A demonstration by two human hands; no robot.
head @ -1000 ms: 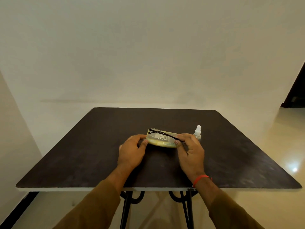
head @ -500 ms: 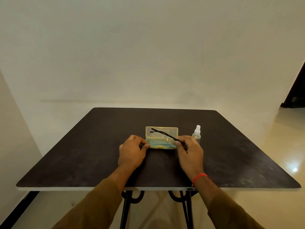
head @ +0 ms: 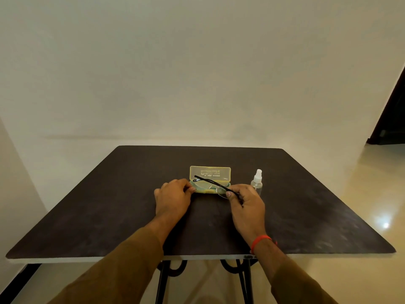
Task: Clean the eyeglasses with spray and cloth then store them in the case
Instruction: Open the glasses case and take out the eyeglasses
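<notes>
From the head camera, we saw the right hand (head: 248, 204), its fingers (head: 232, 192) pinching the eyeglasses (head: 215, 185) by one dark arm and holding them just over the open yellow case (head: 210, 174), apparently to lift them clear. The left hand (head: 173, 199) pressed its fingers together on the case's left end, steadying it. The spray bottle (head: 256, 182) stood just beside on the dark surface (head: 87, 216).

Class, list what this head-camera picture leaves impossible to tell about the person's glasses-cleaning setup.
1. Head view: print on the open yellow plastic case lid, too small to read.
2. Cleaning cloth inside it: indistinct behind the black-framed eyeglasses.
3. Right hand hides its grip on the temple.
4. Left hand covers the case's left end.
</notes>
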